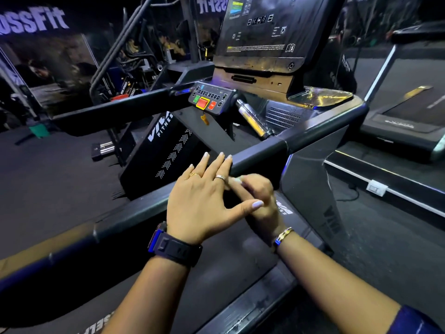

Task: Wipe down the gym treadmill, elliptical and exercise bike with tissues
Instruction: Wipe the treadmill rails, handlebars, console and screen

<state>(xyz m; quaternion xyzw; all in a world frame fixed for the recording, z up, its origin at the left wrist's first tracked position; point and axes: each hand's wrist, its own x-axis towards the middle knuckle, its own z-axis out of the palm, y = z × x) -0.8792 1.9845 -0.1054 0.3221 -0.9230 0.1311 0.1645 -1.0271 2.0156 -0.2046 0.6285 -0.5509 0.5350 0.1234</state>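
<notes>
Treadmill handrail (260, 153) beside flat left hand (202, 201)

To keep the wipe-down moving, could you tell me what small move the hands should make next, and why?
Probably bring the right hand onto the near end of the handrail and wipe toward the control panel. The left hand has straight fingers at that end; the right hand is curled and blurred beside it, any tissue unseen.

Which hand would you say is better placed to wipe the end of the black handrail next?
Probably the left hand: its straight fingers reach the end of the handrail. The right hand sits lower, curled and blurred, partly under the left.
</notes>
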